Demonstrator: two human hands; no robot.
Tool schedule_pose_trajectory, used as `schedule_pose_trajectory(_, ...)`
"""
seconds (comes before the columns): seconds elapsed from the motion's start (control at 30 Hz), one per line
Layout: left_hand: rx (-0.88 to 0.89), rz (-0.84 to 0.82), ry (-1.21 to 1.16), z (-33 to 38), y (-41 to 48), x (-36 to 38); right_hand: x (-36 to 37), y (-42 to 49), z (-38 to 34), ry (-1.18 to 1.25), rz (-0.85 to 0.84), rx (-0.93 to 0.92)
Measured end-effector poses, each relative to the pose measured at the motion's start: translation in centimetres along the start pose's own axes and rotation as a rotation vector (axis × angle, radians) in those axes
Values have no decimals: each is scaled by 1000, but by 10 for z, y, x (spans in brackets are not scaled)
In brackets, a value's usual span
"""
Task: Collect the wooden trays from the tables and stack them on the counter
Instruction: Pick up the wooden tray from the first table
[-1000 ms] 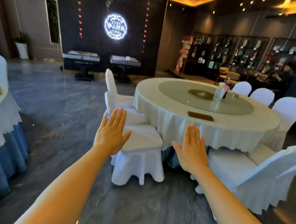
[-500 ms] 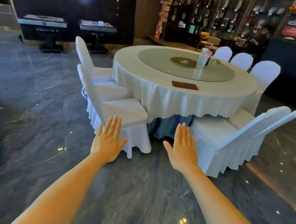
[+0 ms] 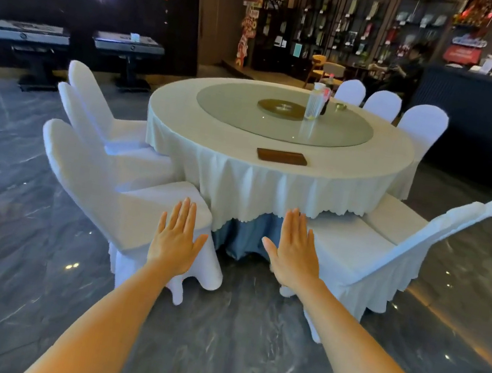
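Observation:
A flat dark wooden tray (image 3: 282, 156) lies near the front edge of a round table (image 3: 218, 149) covered in a cream cloth. My left hand (image 3: 177, 241) and my right hand (image 3: 295, 255) are stretched out flat in front of me, palms down, fingers apart, holding nothing. Both hands hang well short of the table, over the gap between two white-covered chairs. A dark counter (image 3: 489, 105) runs along the far right wall.
White-covered chairs (image 3: 114, 197) stand at the left and others (image 3: 383, 250) at the right of the gap. A glass turntable (image 3: 249, 116) holds a clear bottle (image 3: 314, 105). A person (image 3: 408, 67) sits at the back by the shelves. Two dark stands (image 3: 30, 36) line the far wall.
The view has turned right and come closer to the round table, which now fills the middle. The left table with two trays has left the view. My hands stay flat and empty.

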State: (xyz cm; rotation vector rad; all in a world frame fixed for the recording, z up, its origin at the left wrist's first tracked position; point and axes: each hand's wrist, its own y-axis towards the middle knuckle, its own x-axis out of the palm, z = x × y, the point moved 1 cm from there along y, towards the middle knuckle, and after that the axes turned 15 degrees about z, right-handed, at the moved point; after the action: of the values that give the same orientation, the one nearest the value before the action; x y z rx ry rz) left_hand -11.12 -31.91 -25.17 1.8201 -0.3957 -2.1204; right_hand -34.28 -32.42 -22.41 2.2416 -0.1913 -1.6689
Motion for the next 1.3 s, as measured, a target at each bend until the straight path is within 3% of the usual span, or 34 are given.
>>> schedule_pose_trajectory(0.27,-1,38,-28,73,209,67,14,203,86,-19,30,-41)
schedule_pose_trajectory(0.73,-54,-138,-108,78,456,244,156,455,172,-37,-68,91)
schedule_pose_trajectory(0.93,-311,-248,-253,80,546,314,207,554,198,37,-121,238)
schedule_pose_trajectory(1.17,-580,-384,-334,101,596,385,256,605,246,157,-204,440)
schedule_pose_trajectory(1.3,-674,-413,-335,110,612,417,283,631,273,173,-268,453)
